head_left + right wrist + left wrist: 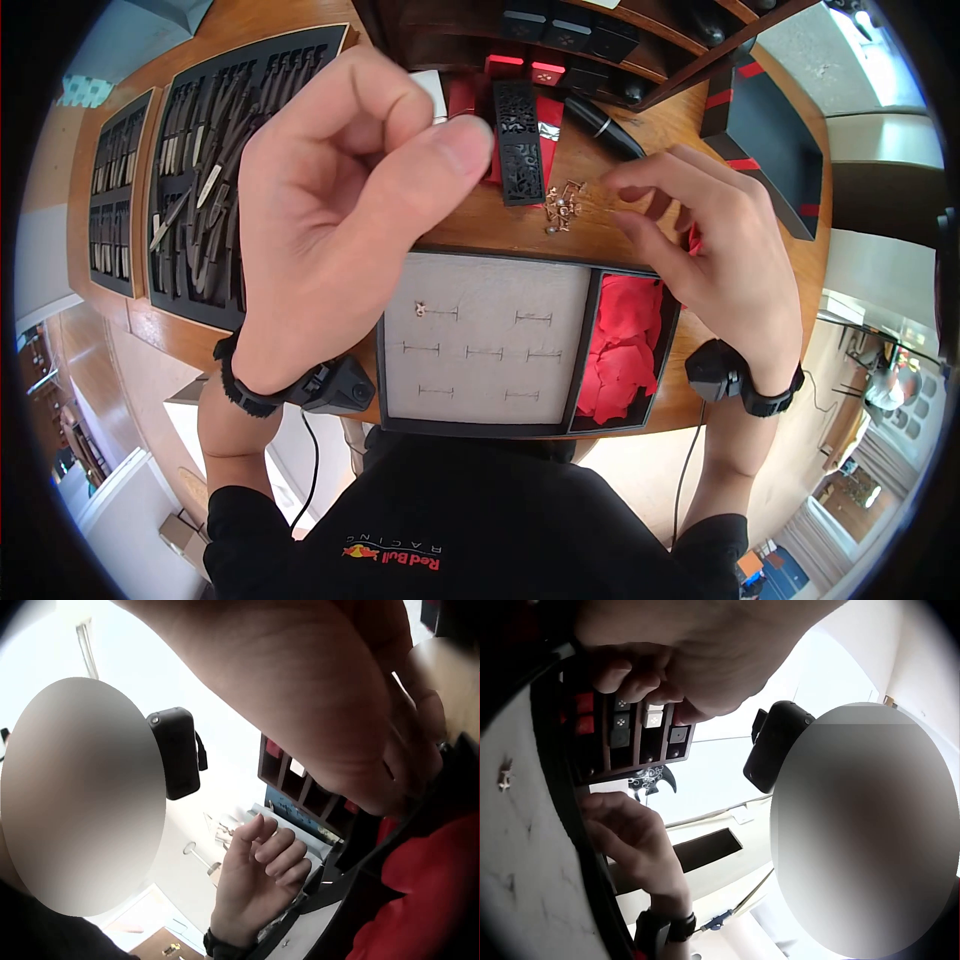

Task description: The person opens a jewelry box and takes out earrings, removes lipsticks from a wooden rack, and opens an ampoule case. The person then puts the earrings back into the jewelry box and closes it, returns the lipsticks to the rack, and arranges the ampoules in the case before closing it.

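Note:
My left hand [350,190] is raised above the left part of a black gift box [480,430], fingers loosely curled, with nothing visible in it. My right hand [715,220] reaches over the tabletop beyond the box, thumb and forefinger apart. Its fingertips are just right of a small pile of gold-coloured jewellery pieces [563,208], some with pearl-like beads. The box holds a pale slotted panel [485,385]. One small star-shaped gold piece [420,310] sits at its upper left slot. Red paper petals [615,350] fill the right compartment.
A black openwork panel [518,150] lies behind the box, with a black cylinder [605,128] to its right. Black trays of slim dark items [200,180] stand at left. A black lid with red ribbon [770,140] leans at right; a wooden shelf [680,55] stands behind.

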A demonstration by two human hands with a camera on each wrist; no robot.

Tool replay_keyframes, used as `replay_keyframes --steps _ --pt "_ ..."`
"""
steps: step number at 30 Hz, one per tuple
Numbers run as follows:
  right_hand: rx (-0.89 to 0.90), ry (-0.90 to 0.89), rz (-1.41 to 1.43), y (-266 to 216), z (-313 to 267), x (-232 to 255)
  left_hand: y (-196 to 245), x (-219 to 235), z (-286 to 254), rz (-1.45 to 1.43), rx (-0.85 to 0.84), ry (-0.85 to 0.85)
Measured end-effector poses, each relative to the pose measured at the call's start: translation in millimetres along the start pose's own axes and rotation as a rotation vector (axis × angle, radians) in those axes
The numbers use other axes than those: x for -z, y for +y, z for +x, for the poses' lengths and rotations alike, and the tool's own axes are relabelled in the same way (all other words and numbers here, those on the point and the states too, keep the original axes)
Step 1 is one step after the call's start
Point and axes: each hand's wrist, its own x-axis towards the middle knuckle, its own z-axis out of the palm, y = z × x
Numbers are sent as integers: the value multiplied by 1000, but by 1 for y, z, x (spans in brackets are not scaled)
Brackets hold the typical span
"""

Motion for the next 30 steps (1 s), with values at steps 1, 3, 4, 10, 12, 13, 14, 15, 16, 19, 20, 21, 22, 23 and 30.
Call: replay_keyframes --steps 1,3,4,10,12,13,14,15,16,19,20,21,22,23,30 --pt "47 -52 -57 0 5 0 -3 2 -1 -15 -1 0" --pt "95 -115 -120 -2 15 -2 -7 5 -4 -56 -5 15" --pt "118 -152 -134 -3 19 -3 -11 6 -5 -64 -6 20" --pt "124 -263 -120 -10 31 -11 -13 9 -11 -49 -68 -50" --pt "100 -281 -121 -11 35 -13 -12 6 -12 -14 -109 -47" --pt "78 -292 -137 -12 37 -14 -11 6 -13 -18 -107 -44" --pt "58 -302 -152 -13 39 -15 -10 6 -14 -23 -88 -50" --pt "59 -306 -152 -13 40 -17 -10 5 -15 -27 -69 -57" --pt "18 -317 -148 -14 41 -18 -10 5 -15 -29 -68 -54" --pt "-39 -349 -108 -12 43 -17 -10 4 -16 -23 -69 -54" --pt "-56 -367 -71 -12 43 -17 -9 4 -15 -6 -61 -53" --pt "-57 -369 -71 -13 43 -15 -8 5 -16 11 -52 -53" --pt "-79 -384 -41 -17 45 -12 -8 5 -16 11 -51 -53" --pt "-102 -398 -11 -19 45 -10 -9 5 -15 23 -64 -49" --pt "-33 -367 19 -5 41 -12 -10 6 -15 79 -74 -53"
